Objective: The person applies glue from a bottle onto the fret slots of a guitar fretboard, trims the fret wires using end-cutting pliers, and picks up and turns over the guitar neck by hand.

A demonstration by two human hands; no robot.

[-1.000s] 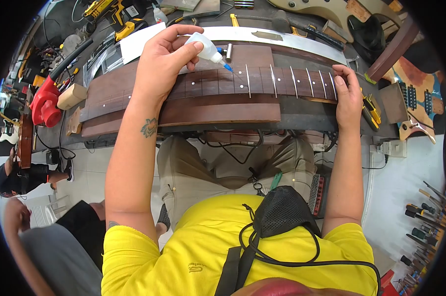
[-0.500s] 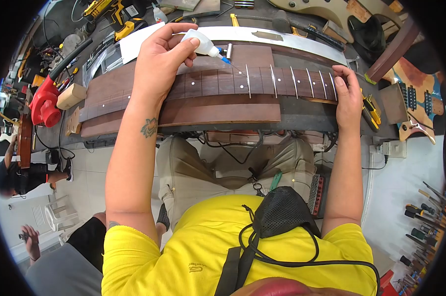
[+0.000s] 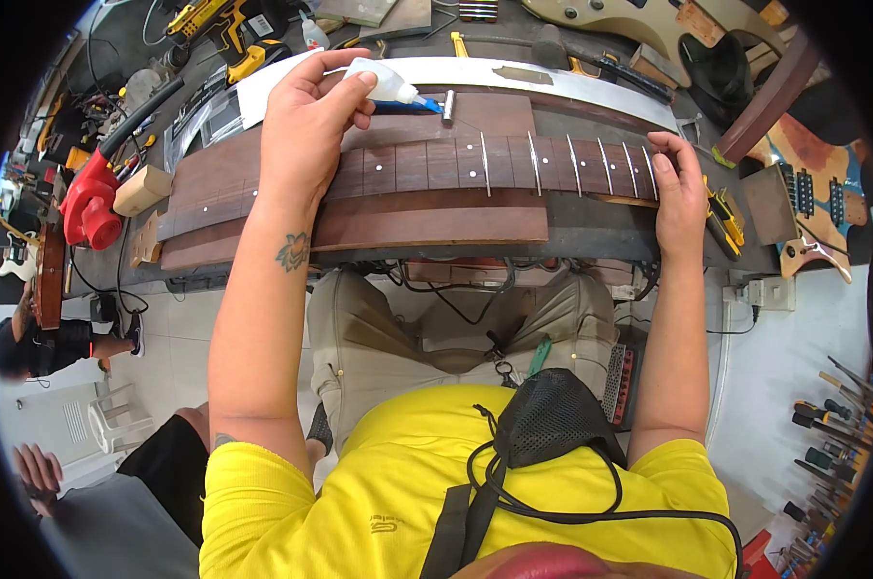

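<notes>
My left hand (image 3: 306, 121) pinches a small white squeeze glue bottle (image 3: 390, 85) between thumb and fingers. Its blue tip with a thin needle points right, above the far edge of a dark wooden guitar neck (image 3: 412, 166). White dot inlays mark the fretboard. Several silver fret wires (image 3: 485, 164) cross its right half, their ends reaching past the edges, while the slots to the left hold no wire. At the neck's right end, my right hand (image 3: 680, 188) wraps round it, thumb on the near side. Brown boards (image 3: 436, 224) lie beneath the neck.
Behind the neck are a long white strip (image 3: 436, 69), a small metal cylinder (image 3: 449, 106) and a hammer (image 3: 552, 46). A red blower (image 3: 94, 203) and wooden block (image 3: 141, 189) stand left; yellow-handled cutters (image 3: 726, 220) lie right. Other people (image 3: 118, 521) are at the left.
My left hand has drawn the glue bottle slightly left and away from the fretboard, so its tip has left the spot beside the leftmost fret wire. My right hand stays at the neck's end.
</notes>
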